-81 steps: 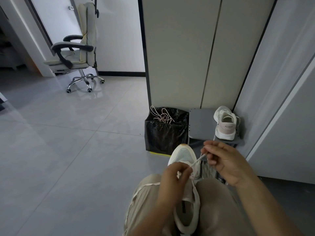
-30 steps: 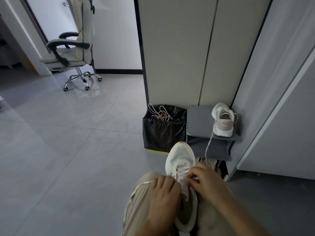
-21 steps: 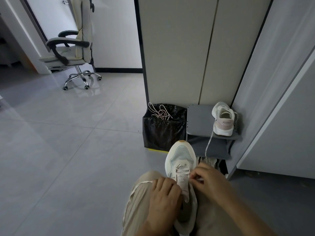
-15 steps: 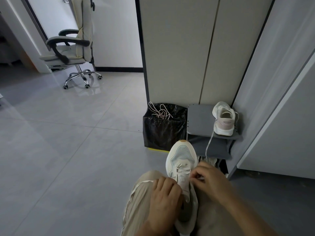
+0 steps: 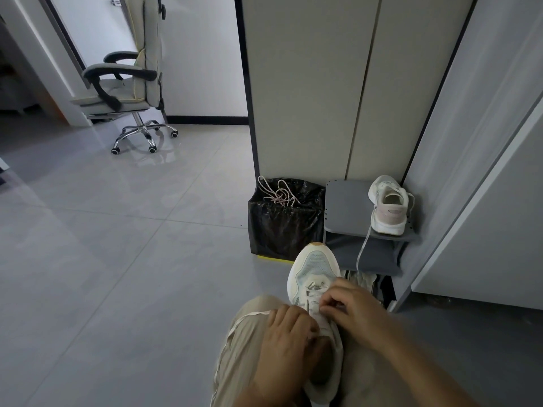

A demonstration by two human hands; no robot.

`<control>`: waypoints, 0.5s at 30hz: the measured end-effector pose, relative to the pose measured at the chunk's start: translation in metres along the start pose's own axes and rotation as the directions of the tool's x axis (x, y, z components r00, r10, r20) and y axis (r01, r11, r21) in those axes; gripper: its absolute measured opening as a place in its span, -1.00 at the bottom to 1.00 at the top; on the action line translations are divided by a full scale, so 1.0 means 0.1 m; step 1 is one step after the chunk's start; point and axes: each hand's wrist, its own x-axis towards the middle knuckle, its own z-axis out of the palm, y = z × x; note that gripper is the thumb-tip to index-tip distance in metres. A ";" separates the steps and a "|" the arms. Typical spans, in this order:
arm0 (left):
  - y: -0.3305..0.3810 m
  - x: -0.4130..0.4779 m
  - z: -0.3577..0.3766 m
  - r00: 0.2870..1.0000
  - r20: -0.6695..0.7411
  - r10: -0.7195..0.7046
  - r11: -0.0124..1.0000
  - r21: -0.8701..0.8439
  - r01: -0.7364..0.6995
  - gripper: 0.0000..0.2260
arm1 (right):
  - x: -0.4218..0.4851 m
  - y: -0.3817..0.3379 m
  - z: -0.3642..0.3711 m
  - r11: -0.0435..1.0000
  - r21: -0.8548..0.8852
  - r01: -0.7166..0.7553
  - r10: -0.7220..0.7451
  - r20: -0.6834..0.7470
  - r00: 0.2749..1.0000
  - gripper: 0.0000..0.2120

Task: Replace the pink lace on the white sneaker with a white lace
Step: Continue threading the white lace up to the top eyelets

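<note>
Already, pink lace off; our right fingers pinch the white lace, left hand grips the sneaker, lacing seemingly half-done.

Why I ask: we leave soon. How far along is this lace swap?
Done: a pink lace lies on the black bin, out of the sneaker. In hand: white lace crosses the eyelets nearest the toe; the right hand pinches it while the left hand grips the sneaker. Left: likely the higher eyelets, hidden under the hands, and tying.

sneaker white, pale blue toe; lace white; loose lace pink; bin bag black; shelf grey; trousers beige
</note>
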 end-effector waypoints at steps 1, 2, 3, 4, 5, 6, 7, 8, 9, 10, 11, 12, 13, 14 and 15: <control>-0.02 0.01 -0.04 0.991 0.046 -0.122 0.991 -0.048 0.125 -0.71 | 0.00 0.01 0.01 1.000 0.013 0.005 -0.005 -0.007 1.000 -0.97; -0.05 0.03 -0.09 0.973 0.054 -0.222 0.971 -0.073 0.226 -0.61 | 0.00 0.01 0.02 1.000 0.029 0.010 -0.010 -0.014 1.000 -0.97; -0.11 0.05 -0.09 0.956 0.050 -0.288 0.949 -0.120 0.292 -0.59 | -0.01 0.02 0.02 0.999 0.045 0.012 -0.011 -0.019 1.000 -0.97; -0.17 0.09 -0.10 0.942 0.051 -0.333 0.928 -0.158 0.336 -0.66 | -0.01 0.02 0.03 0.998 0.060 0.012 -0.011 -0.024 1.000 -0.97; -0.23 0.13 -0.07 0.945 0.062 -0.322 0.939 -0.110 0.327 -0.75 | -0.02 0.01 0.05 0.997 0.073 0.013 -0.011 -0.030 0.999 -0.97; -0.24 0.20 -0.06 0.937 0.113 -0.331 0.936 -0.088 0.341 -0.79 | -0.02 0.00 0.06 0.997 0.079 0.014 -0.011 -0.036 0.999 -0.96; -0.25 0.25 -0.02 0.934 0.163 -0.318 0.941 -0.066 0.332 -0.79 | -0.02 0.00 0.08 0.997 0.082 0.012 -0.009 -0.042 0.999 -0.96; -0.23 0.30 -0.02 0.923 0.219 -0.318 0.942 -0.042 0.334 -0.78 | -0.02 0.00 0.09 0.996 0.087 0.010 -0.005 -0.052 0.999 -0.95; -0.22 0.32 -0.02 0.925 0.235 -0.300 0.949 -0.026 0.315 -0.75 | -0.03 0.01 0.10 0.995 0.099 0.010 -0.003 -0.068 0.998 -0.93; -0.23 0.32 0.02 0.929 0.236 -0.285 0.953 -0.036 0.302 -0.71 | -0.03 0.02 0.10 0.994 0.113 0.010 0.000 -0.085 0.996 -0.93; -0.24 0.30 0.03 0.937 0.231 -0.260 0.958 -0.062 0.281 -0.65 | -0.03 0.03 0.11 0.992 0.124 0.006 0.006 -0.094 0.996 -0.93; -0.23 0.28 0.02 0.934 0.251 -0.252 0.954 -0.096 0.284 -0.60 | -0.04 0.03 0.11 0.992 0.127 0.001 0.011 -0.096 0.995 -0.94; -0.24 0.26 0.00 0.929 0.270 -0.252 0.946 -0.134 0.295 -0.60 | -0.04 0.03 0.11 0.992 0.125 -0.001 0.013 -0.092 0.996 -0.94; -0.25 0.24 -0.02 0.926 0.272 -0.260 0.928 -0.195 0.318 -0.67 | -0.05 0.01 0.11 0.992 0.128 -0.004 0.014 -0.083 0.996 -0.94; -0.26 0.23 -0.07 0.926 0.256 -0.276 0.906 -0.253 0.340 -0.80 | -0.05 -0.01 0.10 0.991 0.136 -0.013 0.022 -0.061 0.998 -0.92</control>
